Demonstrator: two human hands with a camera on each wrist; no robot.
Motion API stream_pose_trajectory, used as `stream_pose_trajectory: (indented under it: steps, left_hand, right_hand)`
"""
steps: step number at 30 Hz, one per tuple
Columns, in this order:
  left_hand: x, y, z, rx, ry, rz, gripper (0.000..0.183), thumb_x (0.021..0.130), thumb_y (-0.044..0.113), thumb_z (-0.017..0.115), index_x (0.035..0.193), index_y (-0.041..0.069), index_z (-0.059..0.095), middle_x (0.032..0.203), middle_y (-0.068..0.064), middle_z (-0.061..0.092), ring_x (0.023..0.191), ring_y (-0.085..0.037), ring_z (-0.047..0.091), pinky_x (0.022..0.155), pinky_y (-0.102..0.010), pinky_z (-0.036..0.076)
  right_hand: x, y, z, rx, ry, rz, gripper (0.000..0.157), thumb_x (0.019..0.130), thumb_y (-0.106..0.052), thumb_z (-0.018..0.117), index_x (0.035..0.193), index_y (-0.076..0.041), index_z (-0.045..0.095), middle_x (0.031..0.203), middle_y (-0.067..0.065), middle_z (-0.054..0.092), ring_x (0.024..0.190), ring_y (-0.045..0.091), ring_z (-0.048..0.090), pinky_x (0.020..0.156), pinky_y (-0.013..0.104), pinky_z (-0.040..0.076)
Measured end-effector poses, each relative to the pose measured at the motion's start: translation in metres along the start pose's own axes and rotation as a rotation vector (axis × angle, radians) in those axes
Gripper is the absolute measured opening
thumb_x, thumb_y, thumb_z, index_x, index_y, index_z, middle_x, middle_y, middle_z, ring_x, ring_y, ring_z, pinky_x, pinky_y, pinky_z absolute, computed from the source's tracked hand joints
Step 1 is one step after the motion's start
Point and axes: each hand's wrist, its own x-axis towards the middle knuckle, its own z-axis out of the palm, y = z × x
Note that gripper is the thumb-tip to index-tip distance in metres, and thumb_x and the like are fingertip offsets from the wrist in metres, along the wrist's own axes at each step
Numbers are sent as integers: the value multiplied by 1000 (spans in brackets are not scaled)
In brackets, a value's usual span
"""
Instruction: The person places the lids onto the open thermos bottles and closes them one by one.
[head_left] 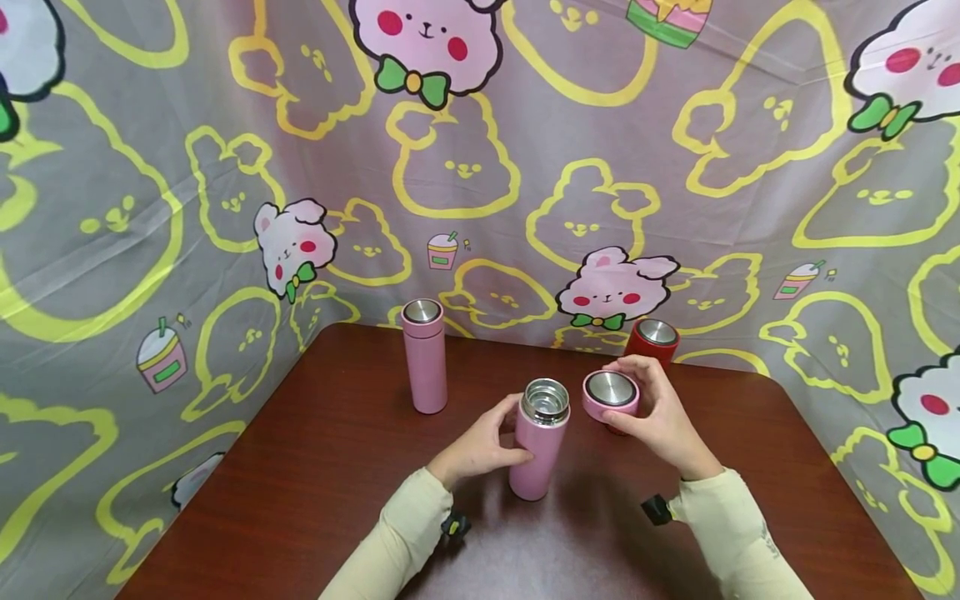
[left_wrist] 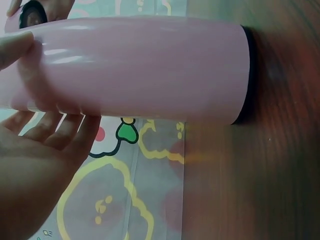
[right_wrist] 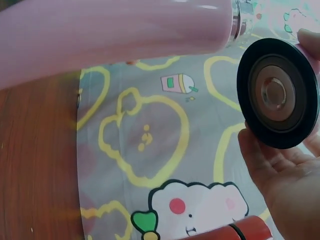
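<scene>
An uncapped pink thermos bottle [head_left: 537, 450] stands upright on the table, its bare steel mouth [head_left: 546, 402] facing up. My left hand [head_left: 483, 442] grips its side, thumb in front and fingers behind. To the right, my right hand [head_left: 660, 412] holds the pink lid [head_left: 611, 394] by its rim, steel top upward, at about the height of the bottle mouth and apart from it. The right wrist view shows the dark ringed underside of the lid [right_wrist: 275, 94]. In the left wrist view, fingers wrap the pink bottle [left_wrist: 150, 67] above its black base.
A second pink thermos [head_left: 426, 358], capped, stands at the back left of the brown table [head_left: 315, 467]. Behind my right hand is a red thermos [head_left: 652, 340] with a steel-topped lid, partly hidden. A cartoon-printed cloth [head_left: 480, 225] hangs around the table's back and sides.
</scene>
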Motion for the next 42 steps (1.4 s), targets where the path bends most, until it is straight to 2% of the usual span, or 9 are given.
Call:
stream_pose_trajectory:
  steps: [6,13,18,24,31,35,39,42]
  left_hand:
    - [0,2,2,-15,26,-14,72,74,-5,73,136,-2,38,124,-17,54,109,-20,55,95,-40,43]
    - [7,-32,4,-38,38,-27,73,74,-3,76,137,3,40,124,-13,54,110,-20,55,94,-38,44]
    - [6,-39,2,-52,26,-44,70,75,4,77,136,11,43,123,-5,55,110,-17,55,94,-33,45]
    - [6,-42,0,-65,3,-55,70,77,6,77,137,15,43,123,-2,55,111,-15,55,93,-29,45]
    - [6,-44,0,-73,-9,-49,69,77,4,76,137,14,42,123,-4,56,110,-15,55,93,-29,46]
    - [6,-44,-1,-81,-19,-36,69,78,4,75,137,11,41,124,-7,56,112,-17,55,93,-31,45]
    - [6,-43,-1,-89,-21,-30,69,78,3,74,138,8,41,125,-10,55,113,-19,54,94,-31,45]
    - [5,-33,-1,-86,-21,-50,69,78,1,74,138,5,40,126,-12,54,114,-20,54,95,-32,45]
  right_hand:
    - [6,0,5,104,-23,-44,60,75,15,66,128,6,38,124,6,56,114,16,53,90,22,46]
    - [13,-2,12,139,-65,-8,61,77,9,66,132,1,41,128,9,55,116,19,52,91,26,45]
    - [17,-1,19,144,-100,-5,60,77,6,66,132,0,42,129,12,54,118,22,50,95,30,42]
    - [22,3,27,204,-139,8,58,79,4,66,132,1,43,129,13,54,117,24,51,92,33,46]
    - [27,7,34,274,-193,7,59,80,2,66,134,4,40,129,13,53,114,25,53,89,36,49]
    - [30,6,38,262,-211,-8,60,80,0,67,134,4,41,129,14,54,114,26,54,89,36,48]
    - [31,4,40,207,-214,-13,60,79,-2,68,135,-2,43,129,14,54,113,25,54,90,37,47]
    - [32,3,40,188,-215,0,62,79,-3,69,136,-3,43,130,13,54,114,26,54,91,38,47]
